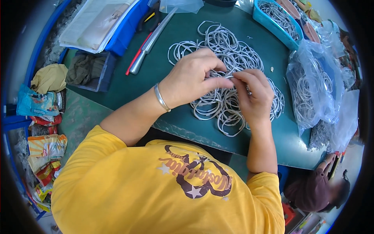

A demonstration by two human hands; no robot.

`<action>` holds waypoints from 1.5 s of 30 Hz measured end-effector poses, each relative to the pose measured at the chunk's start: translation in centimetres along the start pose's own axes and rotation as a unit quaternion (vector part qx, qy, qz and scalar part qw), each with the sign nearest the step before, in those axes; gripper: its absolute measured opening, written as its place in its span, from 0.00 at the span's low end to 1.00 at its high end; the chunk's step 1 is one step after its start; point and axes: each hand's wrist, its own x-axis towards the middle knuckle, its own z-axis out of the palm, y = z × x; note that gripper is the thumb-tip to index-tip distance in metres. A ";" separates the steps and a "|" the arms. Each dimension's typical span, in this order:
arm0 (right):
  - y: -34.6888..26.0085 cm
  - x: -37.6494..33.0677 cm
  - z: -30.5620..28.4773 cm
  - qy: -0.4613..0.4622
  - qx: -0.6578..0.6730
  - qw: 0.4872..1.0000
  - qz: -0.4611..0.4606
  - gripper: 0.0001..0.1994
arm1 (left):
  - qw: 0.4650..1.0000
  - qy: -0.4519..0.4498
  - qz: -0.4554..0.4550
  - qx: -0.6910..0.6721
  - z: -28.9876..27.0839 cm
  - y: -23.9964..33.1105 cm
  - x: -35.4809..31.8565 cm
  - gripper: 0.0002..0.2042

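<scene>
A loose pile of thin grey metal bangles (243,56) is spread over the dark green table in front of me. Above it, my left hand (196,76) is curled, thumb and fingers closed on a bangle that is mostly hidden by the fingers. My right hand (255,91) meets it from the other side, its thumb and forefinger pinched on the same bangle near the left thumb tip. Some bangles below the hands look open-ended. A silver bracelet (161,97) is around my left wrist.
A tapered metal mandrel (150,45) and a red stick (137,55) lie left of the pile, near pliers (149,17). Blue bins (120,37) stand far left. A turquoise basket (277,29) and a clear bag (313,85) of bangles are right. Another person (313,191) is at lower right.
</scene>
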 end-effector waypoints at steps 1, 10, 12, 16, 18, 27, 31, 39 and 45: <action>-0.1 -0.1 -0.4 0.025 0.023 0.999 0.021 0.09 | 0.999 -0.017 -0.023 -0.028 0.0 0.2 -0.1 0.09; 1.4 -0.8 -0.7 0.079 0.138 0.985 0.068 0.05 | 0.996 0.037 0.079 -0.037 0.5 -0.1 -0.1 0.06; 1.2 -0.6 -0.8 0.092 0.133 0.984 0.069 0.04 | 0.995 0.049 0.073 -0.050 0.7 -0.3 -0.1 0.07; 0.7 -1.1 -0.6 0.106 0.138 0.982 0.067 0.09 | 0.994 0.070 0.076 -0.041 0.6 0.0 -0.2 0.09; 0.5 -1.3 -0.2 0.131 0.169 0.974 0.078 0.11 | 0.993 0.070 0.091 -0.030 0.6 -0.1 -0.2 0.10; 1.1 -1.2 -0.9 0.070 0.104 0.990 0.062 0.08 | 0.933 0.025 -0.193 -0.304 0.7 0.8 -0.4 0.04; 0.7 -1.7 -0.4 0.108 0.164 0.972 0.132 0.05 | 0.957 0.044 -0.125 -0.257 1.0 -0.1 -0.3 0.05; 0.2 -0.9 -1.4 0.068 0.009 0.998 0.012 0.07 | 0.922 0.014 -0.217 -0.321 0.2 0.3 -0.2 0.10; 0.5 -1.3 0.0 0.119 0.129 0.984 0.025 0.10 | 0.876 0.052 -0.216 -0.428 0.6 0.1 0.0 0.15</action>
